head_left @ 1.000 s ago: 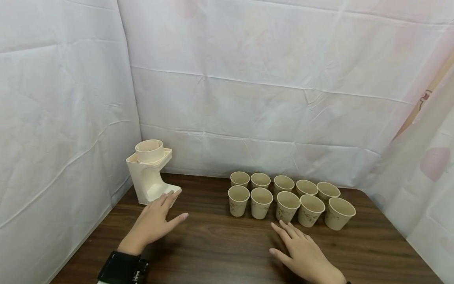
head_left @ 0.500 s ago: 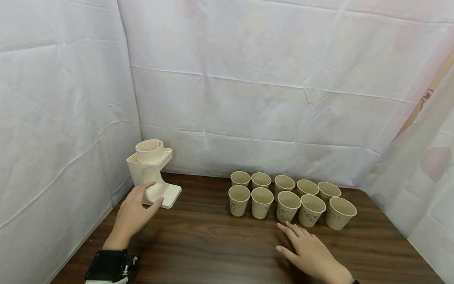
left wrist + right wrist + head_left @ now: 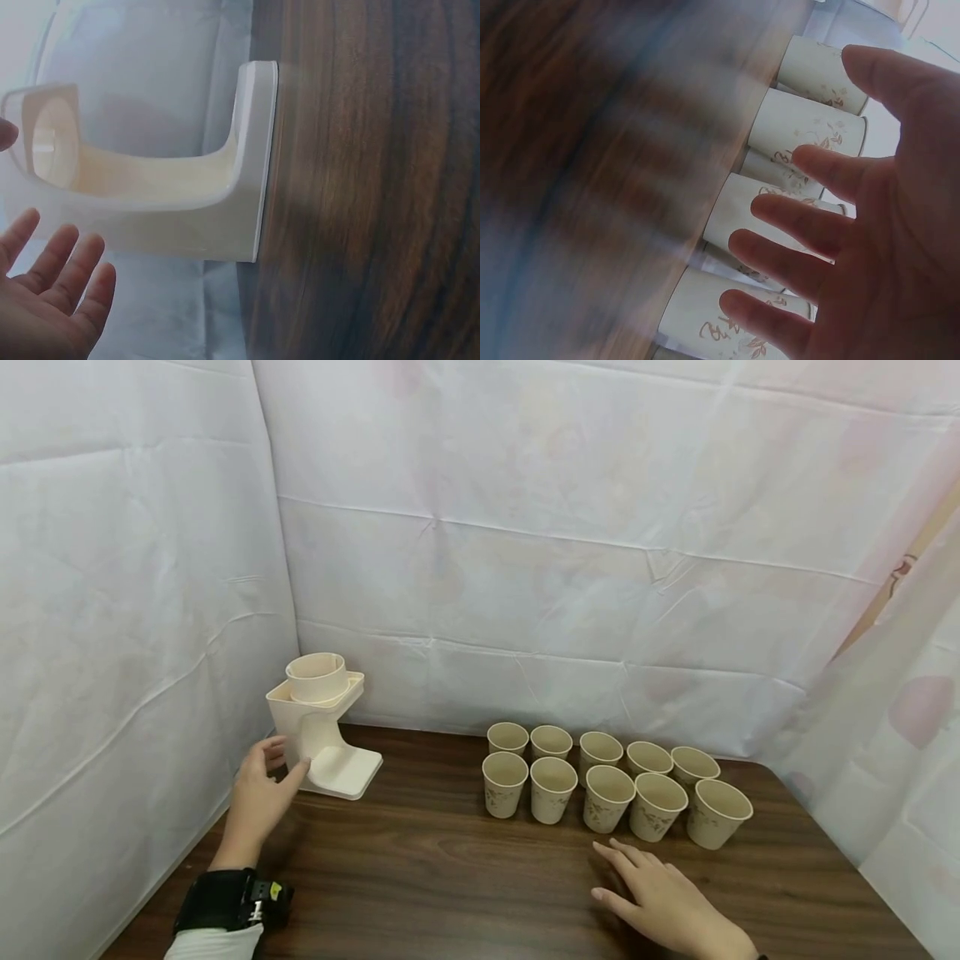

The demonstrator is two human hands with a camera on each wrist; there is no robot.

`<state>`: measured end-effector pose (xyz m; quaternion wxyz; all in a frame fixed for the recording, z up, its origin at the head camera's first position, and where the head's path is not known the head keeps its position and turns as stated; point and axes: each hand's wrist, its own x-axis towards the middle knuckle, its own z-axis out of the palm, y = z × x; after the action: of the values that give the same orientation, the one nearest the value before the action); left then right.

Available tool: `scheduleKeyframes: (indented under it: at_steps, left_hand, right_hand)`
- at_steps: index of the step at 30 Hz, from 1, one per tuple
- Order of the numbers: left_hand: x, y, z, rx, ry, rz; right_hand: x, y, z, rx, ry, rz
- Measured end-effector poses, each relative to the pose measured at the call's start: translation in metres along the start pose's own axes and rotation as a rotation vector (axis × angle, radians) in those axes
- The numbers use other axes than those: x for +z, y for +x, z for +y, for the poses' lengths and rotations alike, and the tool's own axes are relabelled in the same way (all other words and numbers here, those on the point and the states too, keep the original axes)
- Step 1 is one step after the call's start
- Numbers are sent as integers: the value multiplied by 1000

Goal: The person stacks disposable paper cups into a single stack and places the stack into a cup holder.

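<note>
A cream plastic stand [image 3: 300,727] with a round ring [image 3: 317,678] on top and a flat foot [image 3: 345,772] stands upright at the left of the table. My left hand [image 3: 258,785] is at its near left side, thumb and fingers spread apart and holding nothing. In the left wrist view the fingers [image 3: 56,262] point toward the stand's side; whether they touch it I cannot tell. Beige paper cups [image 3: 606,797] with a printed leaf pattern stand upright in two rows at the right. Just in front of them hovers my right hand [image 3: 663,902], fingers extended, apart from the cups.
The dark wood-grain table [image 3: 450,877] ends against a white curtain [image 3: 480,585] at the back. Another white sheet [image 3: 127,635] hangs close along the left edge, and a patterned curtain [image 3: 900,777] borders the right.
My left hand has moved left, from over the stand's foot to the stand's near left side. The right hand has shifted slightly right and down. Stand and cups have stayed in place.
</note>
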<state>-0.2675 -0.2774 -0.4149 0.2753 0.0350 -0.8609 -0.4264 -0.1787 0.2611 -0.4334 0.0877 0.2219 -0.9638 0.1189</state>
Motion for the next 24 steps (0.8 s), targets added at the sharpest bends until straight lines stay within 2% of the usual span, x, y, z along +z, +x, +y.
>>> scheduleKeyframes:
  at_steps: [4, 11, 18, 24]
  left_hand:
    - [0, 7, -6, -73, -19, -6]
    - [3, 19, -9, -155, -5, -33]
    - [4, 29, -13, -235, -112, -80]
    - [4, 38, -20, -257, -165, -110]
  right_hand:
    - [-1, -2, 6, -23, 14, -16]
    - [-5, -6, 17, -42, 27, -32]
    - [-8, -10, 27, 3, 52, -69]
    - [-9, -12, 31, 2, 47, -46]
